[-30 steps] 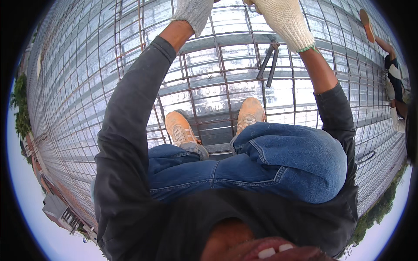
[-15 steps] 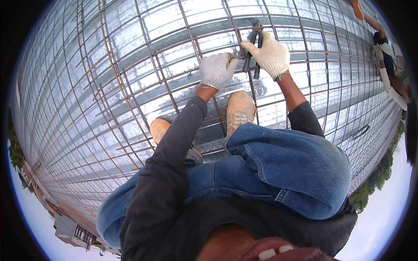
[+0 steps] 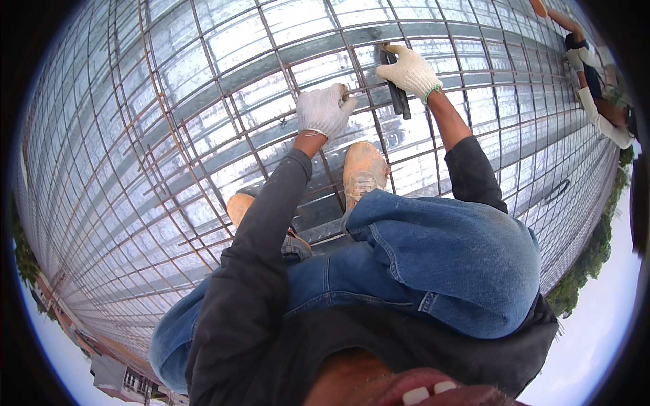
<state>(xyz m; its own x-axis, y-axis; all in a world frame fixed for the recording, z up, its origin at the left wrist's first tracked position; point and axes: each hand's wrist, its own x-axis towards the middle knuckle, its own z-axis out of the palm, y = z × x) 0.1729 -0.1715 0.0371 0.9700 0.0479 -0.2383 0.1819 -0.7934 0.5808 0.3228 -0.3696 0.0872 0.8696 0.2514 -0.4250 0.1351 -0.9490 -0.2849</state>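
My right hand (image 3: 408, 72), in a cream knit glove with a green cuff edge, is closed round a pair of pincers (image 3: 398, 100) with dark handles. The handles point toward me, close together, and the jaws are partly hidden at the far side of the hand. To its left, my left hand (image 3: 324, 110), in a whitish knit glove, is closed just above a grid of steel rebar (image 3: 379, 140). Something small and brownish shows at its fingertips, too small to name. Beneath the bars lies shiny ribbed metal decking (image 3: 233, 145).
My tan shoes (image 3: 363, 174) stand on the grid close below my hands. Several loose bars (image 3: 161, 81) overlap the mesh to the left. Another person (image 3: 596, 91) with gloves bends at the far right. A dark loop (image 3: 558, 191) lies on the mesh at right.
The pincers' handles, spread apart before, are now close together, and my right hand's fingers have closed round them. Both hands appear slightly farther left as the view shifts.
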